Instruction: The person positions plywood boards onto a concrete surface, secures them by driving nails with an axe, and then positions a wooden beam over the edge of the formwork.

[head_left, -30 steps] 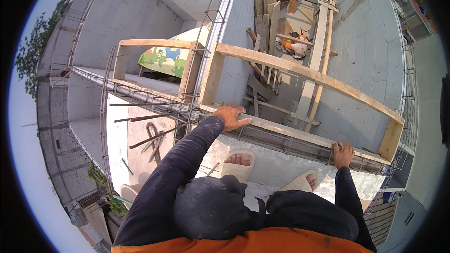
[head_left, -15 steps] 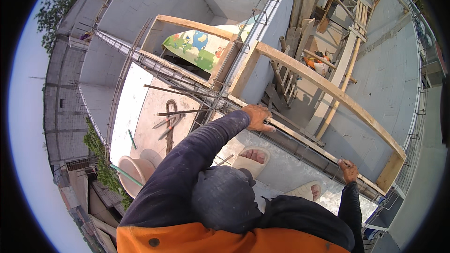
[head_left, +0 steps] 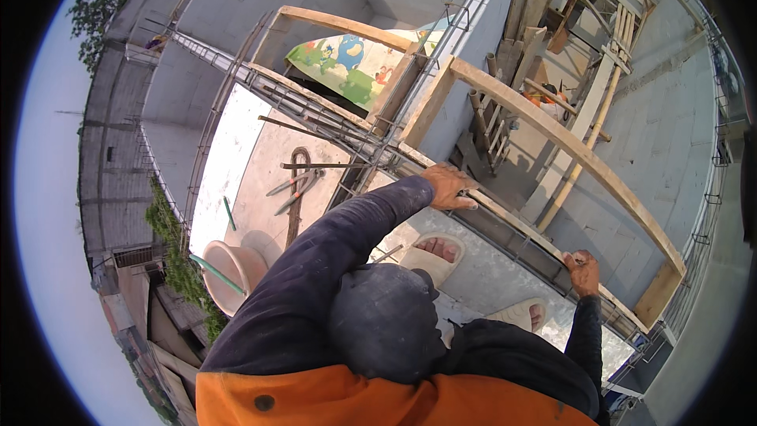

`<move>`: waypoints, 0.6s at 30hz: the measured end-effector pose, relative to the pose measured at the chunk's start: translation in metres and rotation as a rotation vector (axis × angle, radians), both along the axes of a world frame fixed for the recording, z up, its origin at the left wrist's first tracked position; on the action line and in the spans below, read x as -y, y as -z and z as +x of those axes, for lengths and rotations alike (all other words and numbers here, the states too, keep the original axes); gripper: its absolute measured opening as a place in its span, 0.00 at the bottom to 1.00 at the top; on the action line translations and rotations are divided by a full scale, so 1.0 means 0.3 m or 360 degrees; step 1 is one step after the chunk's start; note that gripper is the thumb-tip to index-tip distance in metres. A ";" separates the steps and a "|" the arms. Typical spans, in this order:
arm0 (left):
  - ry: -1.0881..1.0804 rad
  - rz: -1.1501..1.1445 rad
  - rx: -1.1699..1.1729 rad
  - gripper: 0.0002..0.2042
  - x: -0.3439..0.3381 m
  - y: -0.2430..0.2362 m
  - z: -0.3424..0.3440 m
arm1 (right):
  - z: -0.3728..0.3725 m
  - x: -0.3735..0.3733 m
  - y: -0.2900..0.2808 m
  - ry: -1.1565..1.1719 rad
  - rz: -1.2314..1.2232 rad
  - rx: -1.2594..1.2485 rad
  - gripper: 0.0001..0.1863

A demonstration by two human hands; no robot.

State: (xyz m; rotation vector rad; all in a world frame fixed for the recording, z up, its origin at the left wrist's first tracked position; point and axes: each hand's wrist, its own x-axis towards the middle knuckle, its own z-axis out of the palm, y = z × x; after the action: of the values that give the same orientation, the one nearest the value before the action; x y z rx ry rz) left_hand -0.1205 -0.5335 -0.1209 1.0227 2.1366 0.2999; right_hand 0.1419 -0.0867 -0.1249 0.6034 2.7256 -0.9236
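A wooden frame with a curved far rail [head_left: 568, 146] lies across the top of a wall in front of me. My left hand [head_left: 449, 187] is closed over its straight near rail [head_left: 512, 217], toward the left end, with the thumb apart on the near side. Farther right, my right hand [head_left: 583, 272] is also closed on that rail, its fingers bent over the edge. Steel reinforcing bars [head_left: 552, 270] run along the wall top just below the rail. My feet in pale sandals [head_left: 432, 259] stand on the near side.
A second, smaller curved frame [head_left: 347, 25] lies beyond crossing rebar [head_left: 382, 154]. On the pale board to the left are pincers [head_left: 298, 189], a bent bar [head_left: 295, 217] and a pink bucket [head_left: 236, 270]. Beyond the wall, planks [head_left: 579, 138] and a bamboo pole [head_left: 587, 154] stand over a deep drop.
The view has shifted slightly, so the frame's left end, pincers and bucket sit higher and farther right. Both hands stay on the rail; the right hand's fingers look more bent.
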 end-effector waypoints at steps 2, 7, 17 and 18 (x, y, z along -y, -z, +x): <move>-0.0025 -0.0025 -0.0021 0.39 0.033 -0.004 0.015 | -0.006 -0.004 -0.029 0.0162 -0.0134 -0.0005 0.26; 0.0003 0.0000 -0.0091 0.39 0.032 0.004 0.025 | 0.057 -0.093 -0.019 0.0154 -0.0063 0.0199 0.23; -0.0053 -0.0076 0.0008 0.43 0.012 -0.040 0.010 | 0.069 -0.083 -0.024 0.0200 0.0124 0.0119 0.21; -0.0068 -0.0085 0.0042 0.43 0.009 -0.053 0.008 | 0.069 -0.083 -0.024 0.0157 0.0106 0.0147 0.21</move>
State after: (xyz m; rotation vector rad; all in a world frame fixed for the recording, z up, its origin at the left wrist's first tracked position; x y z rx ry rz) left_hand -0.1181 -0.5363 -0.1051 0.9393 2.1335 0.2740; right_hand 0.1625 -0.0619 -0.1178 0.7796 2.6737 -0.8080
